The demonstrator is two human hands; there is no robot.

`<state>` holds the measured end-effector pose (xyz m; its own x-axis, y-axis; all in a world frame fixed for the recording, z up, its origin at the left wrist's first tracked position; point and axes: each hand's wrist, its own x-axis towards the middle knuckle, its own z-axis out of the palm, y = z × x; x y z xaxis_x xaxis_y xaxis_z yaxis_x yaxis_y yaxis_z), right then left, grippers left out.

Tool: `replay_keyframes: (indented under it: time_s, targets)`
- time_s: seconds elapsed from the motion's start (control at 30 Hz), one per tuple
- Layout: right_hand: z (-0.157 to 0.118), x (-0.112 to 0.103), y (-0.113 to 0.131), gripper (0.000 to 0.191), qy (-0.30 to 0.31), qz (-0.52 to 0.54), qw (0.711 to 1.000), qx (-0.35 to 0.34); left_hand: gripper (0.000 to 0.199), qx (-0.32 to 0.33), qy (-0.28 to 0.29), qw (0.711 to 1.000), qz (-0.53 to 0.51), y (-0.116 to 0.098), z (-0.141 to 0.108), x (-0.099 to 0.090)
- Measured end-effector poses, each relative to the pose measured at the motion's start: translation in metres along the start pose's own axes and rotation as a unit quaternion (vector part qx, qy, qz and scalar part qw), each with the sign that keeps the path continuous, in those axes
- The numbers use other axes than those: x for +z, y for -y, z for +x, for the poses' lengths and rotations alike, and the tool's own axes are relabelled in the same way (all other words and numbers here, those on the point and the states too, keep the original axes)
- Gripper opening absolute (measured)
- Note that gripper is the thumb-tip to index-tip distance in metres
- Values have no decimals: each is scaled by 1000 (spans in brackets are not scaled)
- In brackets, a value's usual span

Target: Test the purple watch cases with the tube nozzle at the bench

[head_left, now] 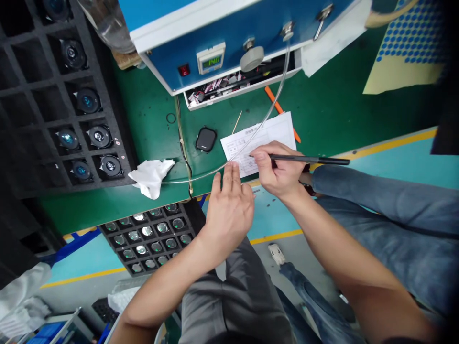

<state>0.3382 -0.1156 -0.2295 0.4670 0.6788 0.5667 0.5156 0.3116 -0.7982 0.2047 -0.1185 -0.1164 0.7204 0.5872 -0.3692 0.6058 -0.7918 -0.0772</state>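
Note:
A black pen (311,159) is held in my right hand (278,169), its tip touching a printed paper form (276,131) on the green table. Flat beside it, with fingers stretched out, my left hand (231,203) rests at the table's front edge, fingertips by the form's lower left corner. A clear thin tube (267,114) crosses over the form and passes by my left fingertips. To the left of the form lies a black square watch face (206,139). A thin wooden stick (237,122) and an orange pen-like tool (274,99) are near the form's top.
A blue machine box (229,57) with a lit display and knobs stands at the back, above a drawer (211,100) of small parts. Black foam trays (21,119) with round watch parts are at left and below the table edge. A white cloth (152,177) lies nearby. People's legs show at right.

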Motion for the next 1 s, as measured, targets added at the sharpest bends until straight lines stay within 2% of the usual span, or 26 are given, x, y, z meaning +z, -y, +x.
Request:
replay_keyframes:
  time_s: [0.1,0.33,0.63,0.83,1.0]
  targets:
    - [1,0,0,19,-8,12,1000,-8,34,2,-5,1000,-2,1,-1,0]
    - [1,1,0,28,2,-30,1000,7,33,7,-6,1000,0,2,-1,1]
    - [1,3,2,23,-20,-28,999,-16,35,9,-12,1000,1,3,0,4]
    - [3,-1,2,25,-48,19,998,21,35,8,-11,1000,11,2,1,3]
    - [6,-6,-1,29,-31,-30,999,32,36,9,-12,1000,12,1,1,4]
